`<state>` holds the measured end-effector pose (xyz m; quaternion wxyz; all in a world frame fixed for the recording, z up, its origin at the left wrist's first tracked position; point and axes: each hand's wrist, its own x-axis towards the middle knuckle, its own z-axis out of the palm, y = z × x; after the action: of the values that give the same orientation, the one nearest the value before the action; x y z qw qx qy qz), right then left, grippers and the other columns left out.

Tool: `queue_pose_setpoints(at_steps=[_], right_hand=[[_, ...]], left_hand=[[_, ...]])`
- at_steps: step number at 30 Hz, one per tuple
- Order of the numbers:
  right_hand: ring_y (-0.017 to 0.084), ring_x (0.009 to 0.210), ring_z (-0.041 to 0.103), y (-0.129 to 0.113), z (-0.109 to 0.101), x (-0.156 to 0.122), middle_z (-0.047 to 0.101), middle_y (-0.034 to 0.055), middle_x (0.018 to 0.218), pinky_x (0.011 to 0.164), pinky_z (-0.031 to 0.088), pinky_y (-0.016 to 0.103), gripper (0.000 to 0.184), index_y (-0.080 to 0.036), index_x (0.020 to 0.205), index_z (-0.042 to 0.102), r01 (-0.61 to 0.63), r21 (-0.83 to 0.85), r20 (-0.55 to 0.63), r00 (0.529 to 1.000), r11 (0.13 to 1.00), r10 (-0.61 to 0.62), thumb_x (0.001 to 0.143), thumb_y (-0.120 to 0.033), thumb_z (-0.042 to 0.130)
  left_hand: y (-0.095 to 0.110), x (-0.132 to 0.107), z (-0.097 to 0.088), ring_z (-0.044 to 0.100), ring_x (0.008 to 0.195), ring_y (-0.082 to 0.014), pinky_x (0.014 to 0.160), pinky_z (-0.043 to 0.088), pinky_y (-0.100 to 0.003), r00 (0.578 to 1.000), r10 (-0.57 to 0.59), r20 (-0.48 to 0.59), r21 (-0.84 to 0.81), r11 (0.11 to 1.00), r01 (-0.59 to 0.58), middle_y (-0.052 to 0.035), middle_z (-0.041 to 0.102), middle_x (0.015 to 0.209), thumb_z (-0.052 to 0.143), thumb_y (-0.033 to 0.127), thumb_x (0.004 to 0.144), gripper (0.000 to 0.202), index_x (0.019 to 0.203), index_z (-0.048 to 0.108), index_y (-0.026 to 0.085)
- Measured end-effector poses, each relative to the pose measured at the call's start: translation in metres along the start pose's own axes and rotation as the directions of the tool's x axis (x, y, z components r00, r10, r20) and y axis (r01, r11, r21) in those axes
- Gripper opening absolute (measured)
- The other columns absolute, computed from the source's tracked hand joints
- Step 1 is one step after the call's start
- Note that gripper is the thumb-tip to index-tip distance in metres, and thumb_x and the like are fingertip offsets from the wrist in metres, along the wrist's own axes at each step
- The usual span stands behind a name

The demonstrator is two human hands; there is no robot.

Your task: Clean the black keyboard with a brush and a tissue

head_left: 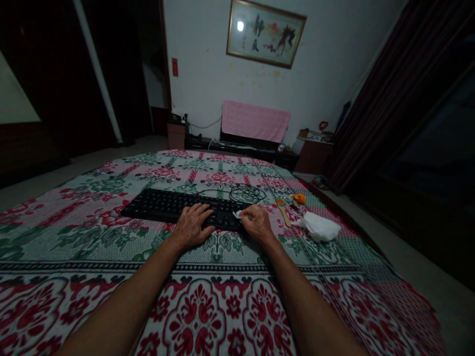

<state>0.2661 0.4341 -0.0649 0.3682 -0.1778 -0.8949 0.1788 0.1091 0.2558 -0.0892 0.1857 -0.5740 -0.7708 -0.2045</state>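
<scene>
A black keyboard [152,203] lies flat on a patterned cloth [218,267]. My left hand [192,225] rests on its middle part, fingers stretched out and thumb along the near edge. At the right end of the keys, my right hand [257,222] pinches a small piece of white tissue [236,214] against the number pad area. Part of that tissue is hidden by my fingers. Behind the keyboard its black cable [245,192] lies in loose loops.
Right of the keyboard are a flat brush [284,215] with a wooden handle, a crumpled orange item [299,198] and a pile of white tissue [321,226]. Beyond the cloth, a pink towel [256,121] covers a screen on a low cabinet. Dark curtains [367,94] hang at right.
</scene>
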Motion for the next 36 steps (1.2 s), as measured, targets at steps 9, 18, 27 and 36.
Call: queue_pose_setpoints(at_steps=[9,18,27,36], right_hand=[[0.013,0.058,0.047,0.005,-0.003,-0.010,0.051,0.0007,0.058,0.057,0.033,0.024,0.018,-0.018,0.052,0.058,0.023,-0.205,-0.042,0.999,0.978,-0.033,0.065,-0.009,0.048],[0.013,0.065,0.050,-0.006,-0.001,-0.017,0.054,0.0013,0.065,0.061,0.036,0.024,0.018,-0.018,0.058,0.060,0.113,-0.123,0.016,0.994,0.986,-0.112,0.067,-0.009,0.048],[0.012,0.055,0.045,0.013,-0.006,-0.016,0.049,-0.0007,0.056,0.056,0.035,0.023,0.020,-0.018,0.050,0.056,-0.075,-0.131,-0.112,0.992,0.989,0.060,0.066,-0.011,0.046],[0.015,0.074,0.056,0.027,-0.003,-0.011,0.058,0.0036,0.077,0.071,0.044,0.025,0.024,-0.018,0.082,0.070,-0.081,-0.047,-0.168,0.983,0.996,0.072,0.072,-0.013,0.048]], left_hand=[[0.000,0.000,0.001,0.042,0.124,-0.0305,0.098,0.033,-0.048,1.000,-0.005,0.002,0.025,1.000,0.005,-0.0098,0.051,0.133,0.052,0.046,0.079,0.050,0.122,0.056,0.019],[0.002,0.000,-0.002,0.042,0.124,-0.0307,0.098,0.033,-0.049,1.000,-0.012,0.007,0.010,1.000,0.012,-0.0108,0.051,0.133,0.052,0.045,0.079,0.050,0.122,0.056,0.019],[0.000,0.000,0.001,0.042,0.124,-0.0302,0.099,0.032,-0.048,1.000,-0.009,-0.005,0.004,1.000,0.009,-0.0097,0.051,0.133,0.053,0.045,0.079,0.049,0.121,0.056,0.021],[0.003,0.001,-0.002,0.043,0.123,-0.0303,0.098,0.033,-0.047,1.000,-0.003,0.006,0.035,0.999,0.003,-0.0105,0.052,0.133,0.053,0.045,0.079,0.049,0.120,0.057,0.019]])
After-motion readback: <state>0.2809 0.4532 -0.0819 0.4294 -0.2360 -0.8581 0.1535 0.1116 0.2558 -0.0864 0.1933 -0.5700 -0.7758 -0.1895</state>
